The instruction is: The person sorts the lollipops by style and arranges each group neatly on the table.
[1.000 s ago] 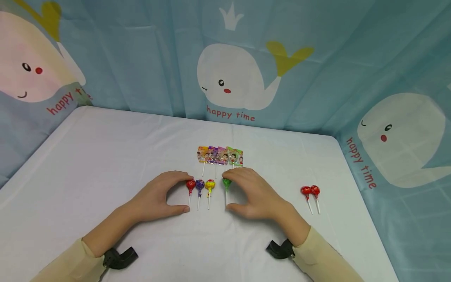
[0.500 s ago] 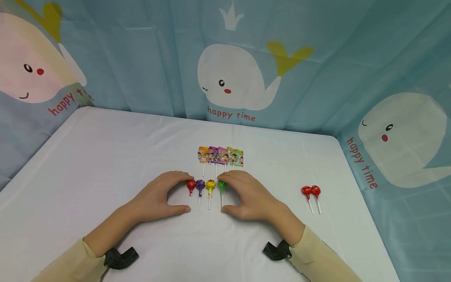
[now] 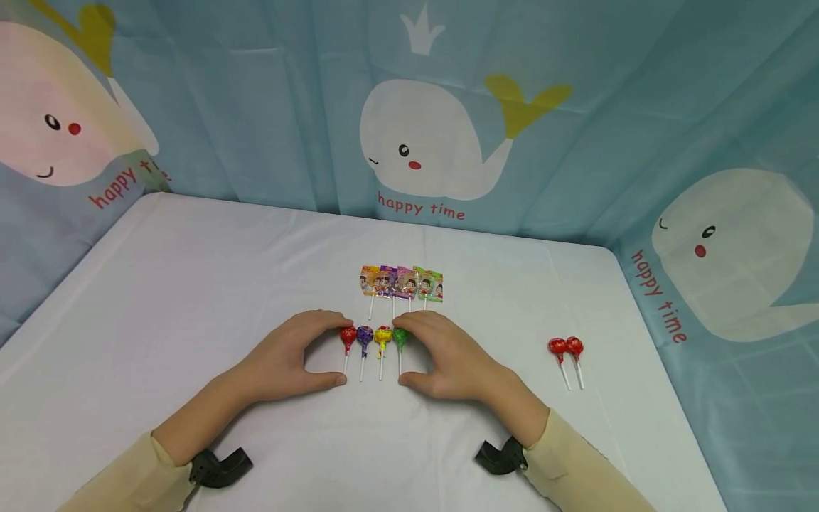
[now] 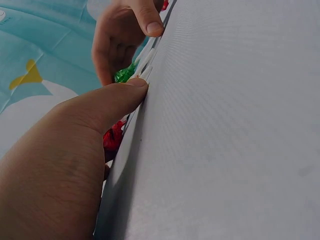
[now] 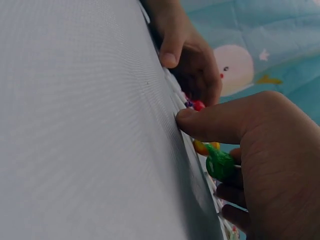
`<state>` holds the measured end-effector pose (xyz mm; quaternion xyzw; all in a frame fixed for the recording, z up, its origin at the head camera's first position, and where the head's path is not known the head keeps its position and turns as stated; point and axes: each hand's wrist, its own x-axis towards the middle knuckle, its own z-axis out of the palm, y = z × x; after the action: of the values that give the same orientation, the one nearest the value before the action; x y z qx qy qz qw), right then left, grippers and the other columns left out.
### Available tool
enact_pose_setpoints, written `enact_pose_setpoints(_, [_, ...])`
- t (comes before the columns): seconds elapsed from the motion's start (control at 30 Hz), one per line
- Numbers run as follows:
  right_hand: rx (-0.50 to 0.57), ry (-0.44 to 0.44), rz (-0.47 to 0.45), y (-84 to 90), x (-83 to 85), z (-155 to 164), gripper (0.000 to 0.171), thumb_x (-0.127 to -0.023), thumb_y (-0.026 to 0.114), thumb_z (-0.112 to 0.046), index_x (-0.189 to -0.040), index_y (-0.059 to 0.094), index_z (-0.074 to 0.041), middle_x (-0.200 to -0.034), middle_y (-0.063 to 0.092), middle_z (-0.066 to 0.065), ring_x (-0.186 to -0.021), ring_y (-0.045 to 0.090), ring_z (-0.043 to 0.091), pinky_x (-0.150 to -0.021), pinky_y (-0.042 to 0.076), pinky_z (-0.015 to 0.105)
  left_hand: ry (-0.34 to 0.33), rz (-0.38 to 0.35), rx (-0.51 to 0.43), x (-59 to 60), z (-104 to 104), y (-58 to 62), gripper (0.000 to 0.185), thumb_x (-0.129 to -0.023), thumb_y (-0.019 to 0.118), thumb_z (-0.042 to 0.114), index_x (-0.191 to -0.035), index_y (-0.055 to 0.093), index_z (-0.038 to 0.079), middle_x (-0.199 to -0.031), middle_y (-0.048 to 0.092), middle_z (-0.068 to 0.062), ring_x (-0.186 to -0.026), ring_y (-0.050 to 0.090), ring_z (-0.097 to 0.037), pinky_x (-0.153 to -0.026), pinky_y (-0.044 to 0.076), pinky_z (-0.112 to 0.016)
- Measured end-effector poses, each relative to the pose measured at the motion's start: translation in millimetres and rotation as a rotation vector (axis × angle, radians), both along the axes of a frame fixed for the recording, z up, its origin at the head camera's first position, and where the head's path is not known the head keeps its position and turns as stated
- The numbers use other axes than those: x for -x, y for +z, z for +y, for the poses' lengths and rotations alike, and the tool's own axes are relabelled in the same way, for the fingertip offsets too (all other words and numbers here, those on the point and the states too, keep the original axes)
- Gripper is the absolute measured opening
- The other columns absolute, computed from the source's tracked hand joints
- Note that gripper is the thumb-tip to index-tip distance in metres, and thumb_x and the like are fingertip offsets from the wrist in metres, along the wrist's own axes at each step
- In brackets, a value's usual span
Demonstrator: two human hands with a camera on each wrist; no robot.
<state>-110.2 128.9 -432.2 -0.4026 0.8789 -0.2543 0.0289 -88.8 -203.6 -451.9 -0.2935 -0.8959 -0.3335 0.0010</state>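
Four lollipops lie side by side on the white table, sticks toward me. My left hand (image 3: pixel 294 355) is at the left end of the row, holding a red lollipop (image 3: pixel 348 336) between fingertips at its head and thumb at its stick end. My right hand (image 3: pixel 451 357) spans a green lollipop (image 3: pixel 400 336) likewise at the right end. Between them lie a purple lollipop (image 3: pixel 365 336) and a yellow lollipop (image 3: pixel 382 334). In the right wrist view, the green candy head (image 5: pixel 220 165) sits against the fingers, with the thumb (image 5: pixel 200 125) low at the cloth.
Behind the row lie several flat wrapped lollipops (image 3: pixel 387 281) in orange, purple, pink and green. Two more red lollipops (image 3: pixel 566 346) lie at the right of the white table (image 3: pixel 243 263). A blue whale-print curtain (image 3: pixel 288 107) hangs behind and at the sides.
My right hand has moved left with the green lollipop, bringing it close beside the yellow one. My left hand has stayed at the red lollipop.
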Motion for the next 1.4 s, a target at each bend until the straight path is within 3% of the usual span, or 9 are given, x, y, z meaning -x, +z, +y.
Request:
enact_pose_setpoints(0.27, [0.011, 0.005, -0.039, -0.8, -0.4, 0.2, 0.080, -0.088, 0.089, -0.038, -0.156, 0.056, -0.010, -0.156, 0.058, 0.002, -0.149, 0.048, 0.018, -0.127, 0.038, 0.041, 0.002, -0.001, 0.003, 0.0, 1.0, 0.5, 0.084, -0.080, 0.098, 0.047, -0.153, 0.063, 0.024, -0.152, 0.061, 0.008, -0.144, 0.054, -0.023, -0.119, 0.046, -0.057])
enact_pose_setpoints(1.4, [0.026, 0.027, 0.009, 1.5, -0.7, 1.5, 0.083, -0.087, 0.090, -0.040, -0.156, 0.056, -0.008, -0.155, 0.059, 0.003, -0.149, 0.049, 0.020, -0.127, 0.037, 0.041, 0.011, -0.004, 0.009, -0.2, 1.0, 0.5, 0.083, -0.080, 0.098, 0.047, -0.152, 0.063, 0.023, -0.152, 0.062, 0.008, -0.145, 0.053, -0.023, -0.120, 0.044, -0.057])
